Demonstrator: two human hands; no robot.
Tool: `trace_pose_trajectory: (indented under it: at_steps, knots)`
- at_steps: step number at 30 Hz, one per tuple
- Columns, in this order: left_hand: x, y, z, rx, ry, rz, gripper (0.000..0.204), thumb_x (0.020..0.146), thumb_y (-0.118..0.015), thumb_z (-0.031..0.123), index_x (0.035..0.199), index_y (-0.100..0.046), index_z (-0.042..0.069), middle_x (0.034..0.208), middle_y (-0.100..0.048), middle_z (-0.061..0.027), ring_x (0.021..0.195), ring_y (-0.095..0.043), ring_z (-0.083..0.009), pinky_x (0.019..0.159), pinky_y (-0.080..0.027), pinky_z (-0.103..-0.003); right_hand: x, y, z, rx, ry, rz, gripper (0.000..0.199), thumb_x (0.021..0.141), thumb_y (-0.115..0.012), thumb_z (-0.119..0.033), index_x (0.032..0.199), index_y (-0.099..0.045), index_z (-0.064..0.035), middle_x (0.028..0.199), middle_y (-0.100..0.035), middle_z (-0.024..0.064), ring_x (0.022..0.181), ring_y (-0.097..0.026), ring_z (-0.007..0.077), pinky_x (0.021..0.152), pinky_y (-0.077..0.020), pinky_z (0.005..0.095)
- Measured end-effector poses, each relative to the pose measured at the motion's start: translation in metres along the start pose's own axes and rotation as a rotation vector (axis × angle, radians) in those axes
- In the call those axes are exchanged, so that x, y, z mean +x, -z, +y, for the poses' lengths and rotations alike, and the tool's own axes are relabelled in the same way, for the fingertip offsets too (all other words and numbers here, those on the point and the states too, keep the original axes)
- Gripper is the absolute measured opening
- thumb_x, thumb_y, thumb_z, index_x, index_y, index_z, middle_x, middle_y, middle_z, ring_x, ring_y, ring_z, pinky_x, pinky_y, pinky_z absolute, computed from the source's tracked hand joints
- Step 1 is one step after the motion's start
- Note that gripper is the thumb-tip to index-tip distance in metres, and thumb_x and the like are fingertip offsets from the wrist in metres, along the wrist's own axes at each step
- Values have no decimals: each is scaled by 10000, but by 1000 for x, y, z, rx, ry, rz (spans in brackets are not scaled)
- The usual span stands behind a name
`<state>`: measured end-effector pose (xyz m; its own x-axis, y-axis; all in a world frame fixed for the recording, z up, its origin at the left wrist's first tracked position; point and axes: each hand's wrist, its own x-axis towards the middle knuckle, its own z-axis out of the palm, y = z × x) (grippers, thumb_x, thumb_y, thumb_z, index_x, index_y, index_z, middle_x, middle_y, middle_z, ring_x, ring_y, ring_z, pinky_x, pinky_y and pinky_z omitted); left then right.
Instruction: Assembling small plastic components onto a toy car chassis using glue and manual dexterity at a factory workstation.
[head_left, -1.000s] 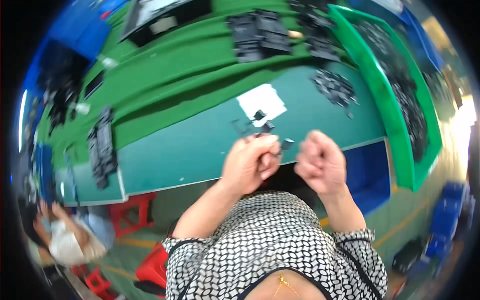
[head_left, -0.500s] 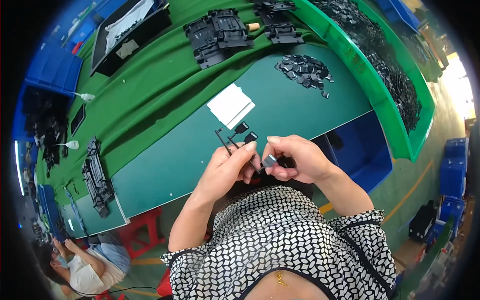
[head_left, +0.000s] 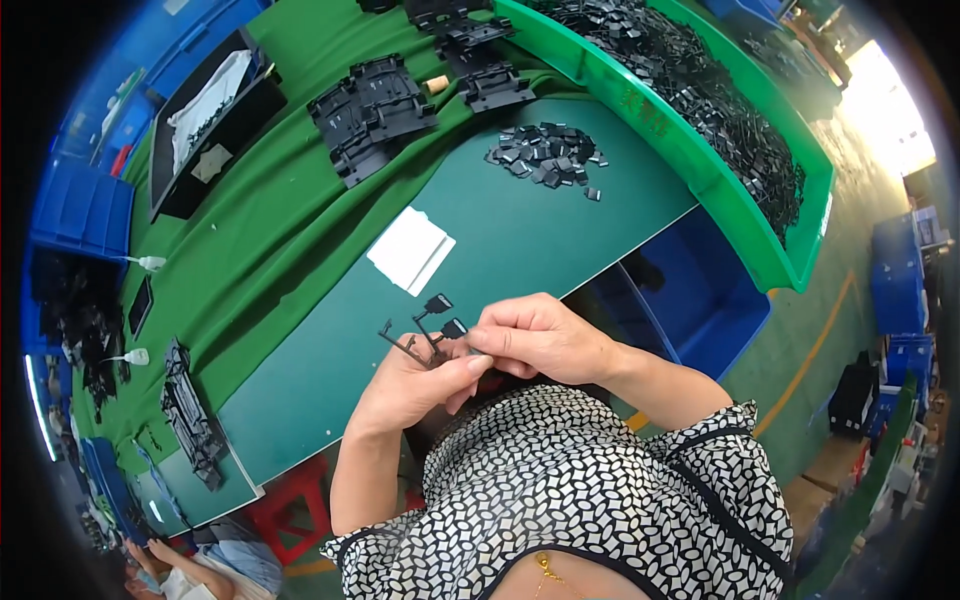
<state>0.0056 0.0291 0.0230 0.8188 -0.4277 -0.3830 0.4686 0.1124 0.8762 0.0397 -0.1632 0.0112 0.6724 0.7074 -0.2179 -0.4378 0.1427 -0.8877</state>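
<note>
My left hand (head_left: 420,385) is closed round a black plastic sprue (head_left: 408,347) with thin branches, held over the near edge of the table. Two flat black tabs (head_left: 438,303) stick up from the sprue on short stems. Beside it, my right hand (head_left: 545,340) has thumb and fingers pinched together right against the left fingertips. Between the fingertips a sliver of a small dark grey tab (head_left: 474,350) shows; the rest of it is covered. A loose pile of similar black tabs (head_left: 545,155) lies farther off on the green tabletop.
A white flat stack (head_left: 410,250) lies ahead of my hands. The long green bin (head_left: 690,165) at the right is filled with black parts. Black moulded frames (head_left: 375,115) and a black box (head_left: 180,190) sit on green cloth. A blue bin (head_left: 715,300) stands below the table edge.
The view has shifted, so the table things sit farther left. My right fingers have moved in against the left fingertips; the grey tab that showed plainly in them is now mostly covered.
</note>
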Motion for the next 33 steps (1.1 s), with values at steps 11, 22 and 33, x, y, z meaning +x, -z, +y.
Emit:
trace_pose_trajectory:
  at_steps: [11,22,33]
  knots:
    - [-2,-4,-2,-196,45,-177,205,835,-607,148,681,-565,20,560,-495,11,458,-417,-65,414,-305,-214,-7,-5,3,455,-237,-140,239,924,-554,-185,733,-556,-42,589,-495,-9,436,-359,30,403,-288,191]
    - [8,-15,-10,3,-74,37,151,895,-523,164,813,-558,41,557,-466,22,445,-410,-50,395,-327,-206,5,8,0,424,-60,45,207,919,-448,-150,909,-568,18,655,-521,57,466,-355,70,425,-290,216]
    - [0,-11,-11,109,-19,99,342,947,-473,305,773,-581,31,626,-552,-2,507,-487,-61,458,-376,-191,4,5,4,75,-36,-129,280,963,-490,-264,817,-594,-49,628,-516,-41,488,-376,12,435,-290,178]
